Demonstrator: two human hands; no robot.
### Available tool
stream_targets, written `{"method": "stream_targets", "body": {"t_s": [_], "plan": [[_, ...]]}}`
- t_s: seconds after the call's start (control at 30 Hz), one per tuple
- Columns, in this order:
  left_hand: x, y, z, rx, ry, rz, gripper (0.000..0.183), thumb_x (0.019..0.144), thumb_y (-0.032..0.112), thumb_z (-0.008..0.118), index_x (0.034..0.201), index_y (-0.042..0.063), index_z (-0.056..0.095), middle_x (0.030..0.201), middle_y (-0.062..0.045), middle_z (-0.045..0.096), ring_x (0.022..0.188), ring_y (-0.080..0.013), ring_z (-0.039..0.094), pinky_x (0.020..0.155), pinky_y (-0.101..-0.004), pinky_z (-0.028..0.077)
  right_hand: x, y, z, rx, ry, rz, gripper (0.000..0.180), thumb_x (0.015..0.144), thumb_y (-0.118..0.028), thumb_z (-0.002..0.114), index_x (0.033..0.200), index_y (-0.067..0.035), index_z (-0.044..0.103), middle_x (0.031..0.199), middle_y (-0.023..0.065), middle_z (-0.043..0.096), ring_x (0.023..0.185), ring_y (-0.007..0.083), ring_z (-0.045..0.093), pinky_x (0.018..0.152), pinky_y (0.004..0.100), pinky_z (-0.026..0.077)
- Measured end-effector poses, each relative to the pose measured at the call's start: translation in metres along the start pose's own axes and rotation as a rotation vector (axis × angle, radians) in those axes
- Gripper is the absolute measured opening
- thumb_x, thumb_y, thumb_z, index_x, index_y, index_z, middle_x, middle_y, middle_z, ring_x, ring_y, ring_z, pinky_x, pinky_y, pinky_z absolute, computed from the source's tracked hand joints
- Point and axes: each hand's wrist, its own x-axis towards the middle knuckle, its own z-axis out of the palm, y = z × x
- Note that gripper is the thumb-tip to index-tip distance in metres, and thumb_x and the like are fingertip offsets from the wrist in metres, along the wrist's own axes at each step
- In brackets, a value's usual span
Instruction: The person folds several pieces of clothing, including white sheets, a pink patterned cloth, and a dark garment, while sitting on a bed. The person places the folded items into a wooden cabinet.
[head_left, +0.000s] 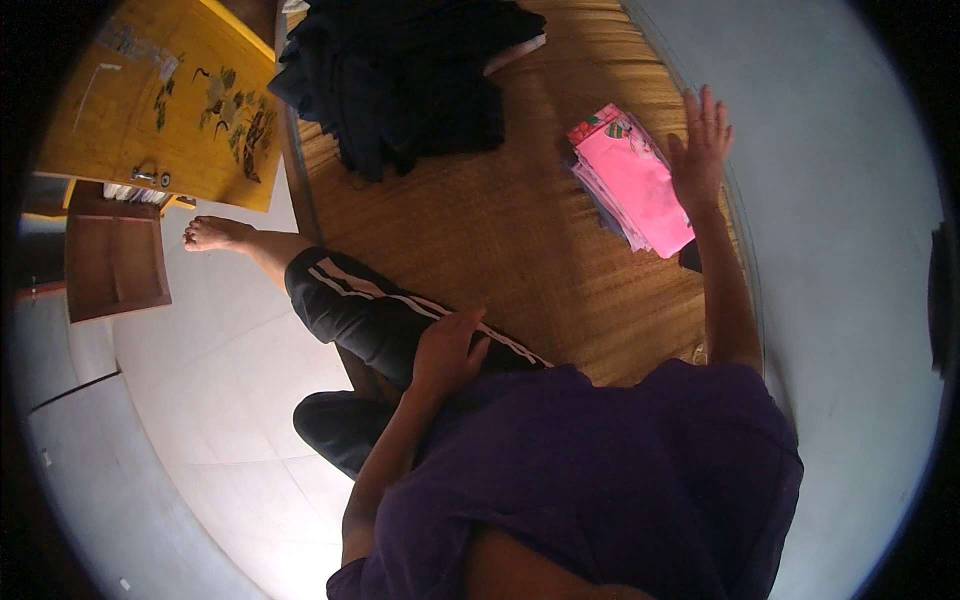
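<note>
My left hand (450, 349) lies palm down on my thigh, on dark trousers (375, 307) with pale side stripes. It holds nothing, and its thumb stands apart from the fingers. Up at the right, my right hand (703, 157) is raised with fingers spread and nothing in it, between a stack of folded cloths and the pale wall (832, 247). Whether it touches the wall I cannot tell. The top of the stack is a bright pink printed cloth (634, 180); paler and greyish layers show beneath. A small dark item (691, 256) is partly hidden by my right forearm.
A heap of black clothes (420, 82) lies at the far end of the brown woven mat (465, 217) I sit on. To the left are a yellow painted cabinet door (217, 97), a small brown open door or drawer (120, 255) and a pale tiled floor (232, 360).
</note>
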Motion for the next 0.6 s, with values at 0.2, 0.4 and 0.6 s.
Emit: {"method": "stream_targets", "body": {"t_s": [0.2, 0.4, 0.6], "plan": [[0.008, 0.009, 0.004, 0.021, -0.067, -0.066, 0.046, 0.084, 0.023, 0.059, 0.125, 0.006, 0.047, 0.113, -0.017, 0.056, 0.104, -0.0311, 0.054, 0.09, -0.0407, 0.043, -0.026, 0.015, 0.047, 0.296, -0.074, 0.04, 0.057, 0.083, -0.028, 0.056, 0.135, -0.014, 0.037, 0.144, 0.0117, 0.027, 0.13, 0.0382, 0.026, 0.105, 0.0535, 0.019], [0.017, 0.017, -0.016, 0.051, -0.086, -0.115, 0.044, 0.085, 0.024, 0.057, 0.122, 0.004, 0.048, 0.109, -0.017, 0.058, 0.101, -0.0323, 0.055, 0.087, -0.0407, 0.044, -0.075, 0.026, 0.126, 0.209, -0.198, -0.206, 0.054, 0.084, -0.025, 0.055, 0.134, -0.014, 0.039, 0.141, 0.0126, 0.031, 0.127, 0.0383, 0.031, 0.105, 0.0468, 0.026], [0.002, 0.0, -0.011, 0.002, -0.014, 0.008, 0.043, 0.085, 0.025, 0.056, 0.121, 0.004, 0.047, 0.106, -0.017, 0.058, 0.099, -0.0319, 0.055, 0.085, -0.0416, 0.044, -0.068, 0.026, 0.112, 0.098, -0.234, -0.214, 0.049, 0.091, -0.029, 0.046, 0.137, -0.015, 0.035, 0.141, 0.0171, 0.031, 0.125, 0.0407, 0.032, 0.105, 0.0473, 0.025]]}}
